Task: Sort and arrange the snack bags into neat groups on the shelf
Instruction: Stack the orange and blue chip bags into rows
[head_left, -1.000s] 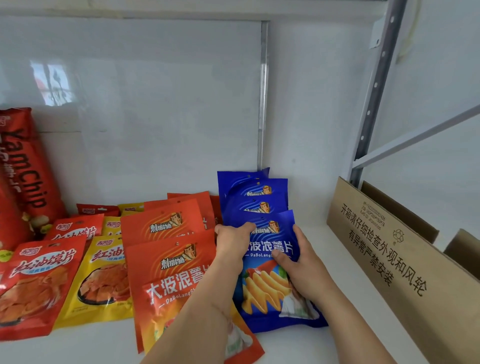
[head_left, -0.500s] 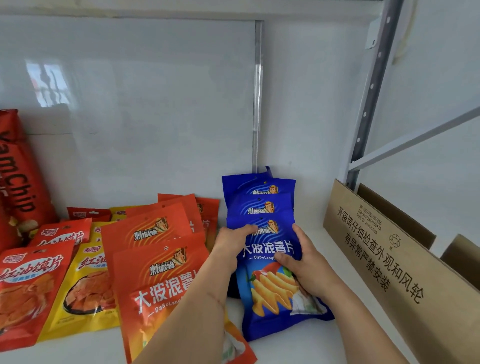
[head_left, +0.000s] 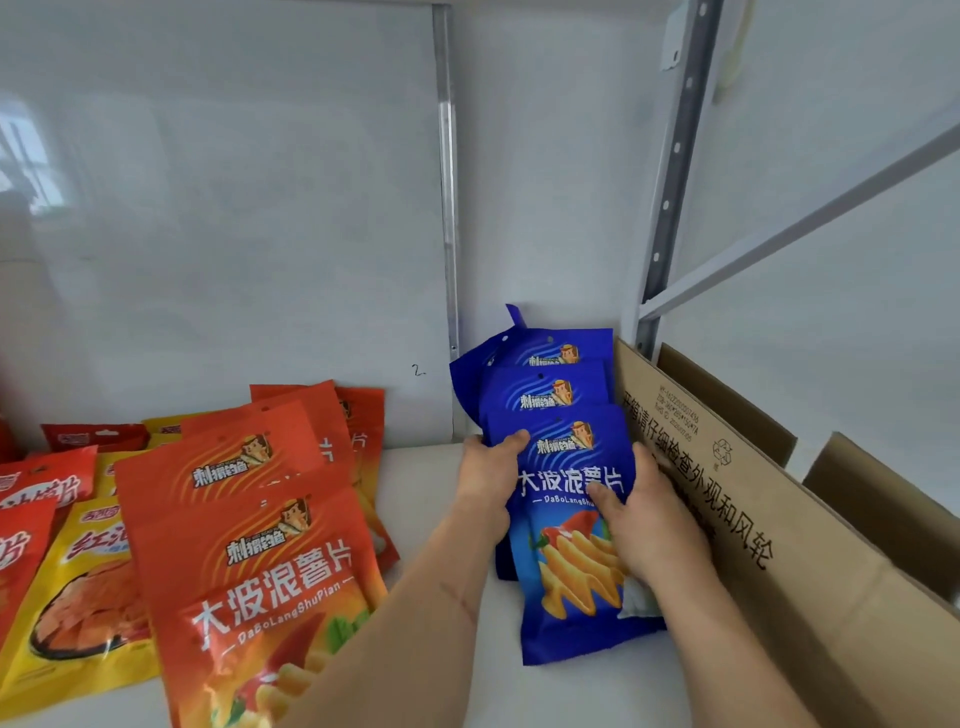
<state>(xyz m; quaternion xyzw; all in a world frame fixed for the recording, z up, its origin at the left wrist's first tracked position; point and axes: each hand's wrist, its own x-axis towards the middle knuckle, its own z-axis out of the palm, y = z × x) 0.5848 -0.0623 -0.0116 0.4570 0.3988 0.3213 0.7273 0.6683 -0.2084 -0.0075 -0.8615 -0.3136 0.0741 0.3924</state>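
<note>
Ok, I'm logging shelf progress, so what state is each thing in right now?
Blue bags: overlapped stack, beside the box.
Left hand: grips the stack's left edge.
Right hand: fingers on the front blue bag.
Orange bags: overlapped row, untouched.
Yellow bags: lying flat.
Cardboard box: flaps open.

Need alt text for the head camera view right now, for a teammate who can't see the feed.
Both hands hold a stack of blue chip bags on a white shelf: left hand on its left edge, right hand on its right. Orange chip bags lie overlapped to the left; a cardboard box stands at right.
</note>
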